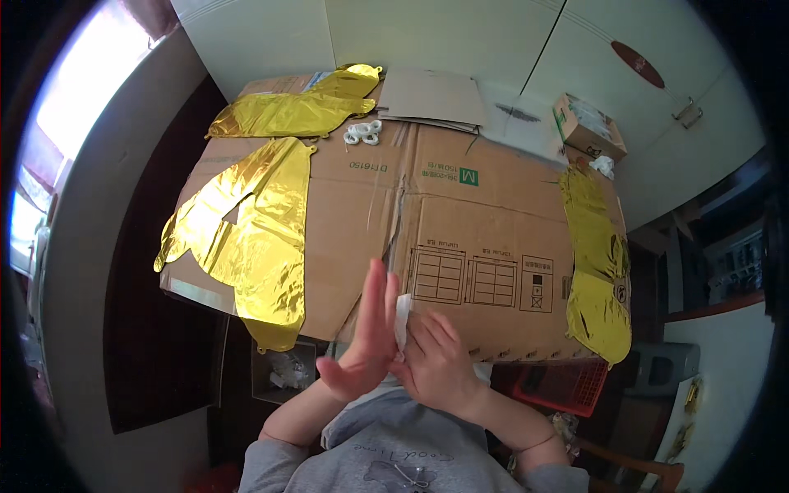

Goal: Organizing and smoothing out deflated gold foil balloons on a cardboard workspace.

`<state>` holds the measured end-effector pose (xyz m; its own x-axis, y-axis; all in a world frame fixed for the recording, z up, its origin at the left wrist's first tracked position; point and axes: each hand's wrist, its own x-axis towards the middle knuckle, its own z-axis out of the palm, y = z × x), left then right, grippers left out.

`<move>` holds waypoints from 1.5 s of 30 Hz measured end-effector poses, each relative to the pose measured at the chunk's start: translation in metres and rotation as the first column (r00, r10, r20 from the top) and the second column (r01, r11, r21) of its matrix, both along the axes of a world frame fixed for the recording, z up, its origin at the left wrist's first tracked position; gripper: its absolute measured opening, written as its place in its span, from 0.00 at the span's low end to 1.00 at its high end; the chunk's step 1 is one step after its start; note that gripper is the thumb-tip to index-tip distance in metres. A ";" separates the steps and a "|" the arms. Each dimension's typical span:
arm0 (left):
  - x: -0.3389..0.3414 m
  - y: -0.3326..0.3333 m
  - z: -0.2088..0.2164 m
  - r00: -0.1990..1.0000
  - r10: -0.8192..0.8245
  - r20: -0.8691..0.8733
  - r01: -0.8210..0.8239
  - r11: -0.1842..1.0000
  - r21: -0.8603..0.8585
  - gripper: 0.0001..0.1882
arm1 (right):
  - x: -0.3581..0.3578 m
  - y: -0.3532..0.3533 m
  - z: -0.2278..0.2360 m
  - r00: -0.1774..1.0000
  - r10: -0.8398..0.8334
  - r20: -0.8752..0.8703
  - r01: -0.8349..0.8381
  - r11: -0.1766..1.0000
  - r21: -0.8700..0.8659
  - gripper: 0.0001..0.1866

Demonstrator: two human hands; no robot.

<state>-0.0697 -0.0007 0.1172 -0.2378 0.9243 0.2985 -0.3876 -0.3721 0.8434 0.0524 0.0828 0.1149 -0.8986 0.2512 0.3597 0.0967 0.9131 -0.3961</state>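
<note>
My left hand [367,333] is raised over the front edge of the cardboard, fingers stretched out and thumb apart. A thin white piece [402,320], like folded paper or tissue, stands between my two hands, close to the left palm. My right hand [440,357] is closed, its fingers bent at the lower part of this white piece; the fingertips are partly hidden. Flat gold foil balloons lie around: a large one [275,230] on the left, another [304,113] at the back left, and a third [593,271] along the right edge.
A large flattened cardboard box [353,214] covers the table. Several small white rolls [362,132] sit at its back, beside stacked grey card sheets [431,97]. An open carton [588,127] and a crumpled white wad [602,167] are back right. Below stand a red crate [567,390] and a bin [283,370].
</note>
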 end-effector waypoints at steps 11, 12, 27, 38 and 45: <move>0.006 -0.011 -0.012 0.904 -0.421 0.073 0.401 0.894 0.199 0.61 | 0.011 0.023 -0.040 0.957 0.240 -0.165 -0.291 0.769 -0.569 0.21; 0.004 -0.008 -0.012 0.908 -0.419 0.028 0.404 0.888 0.218 0.59 | 0.014 0.018 -0.047 0.976 0.151 -0.157 -0.218 0.700 -0.680 0.23; 0.011 -0.002 -0.034 0.032 0.422 -0.906 -0.363 0.849 0.383 0.26 | 0.029 0.000 -0.046 0.930 0.147 -0.337 -0.249 -0.425 -0.870 0.61; 0.005 0.010 -0.038 0.360 0.463 -0.810 -0.466 0.841 0.274 0.11 | 0.022 -0.001 -0.035 0.886 0.246 -0.393 -0.305 -0.327 -0.894 0.61; 0.024 0.023 -0.046 0.483 0.761 -0.432 -0.706 0.631 0.322 0.15 | 0.020 -0.011 -0.024 0.928 0.161 -0.335 -0.352 0.092 -0.931 0.61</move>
<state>-0.0457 0.0226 0.0717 -0.6127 0.4468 0.6519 0.5120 -0.4039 0.7581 0.0719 0.0718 0.0908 -0.9654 0.2322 0.1185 -0.1850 -0.2898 -0.9390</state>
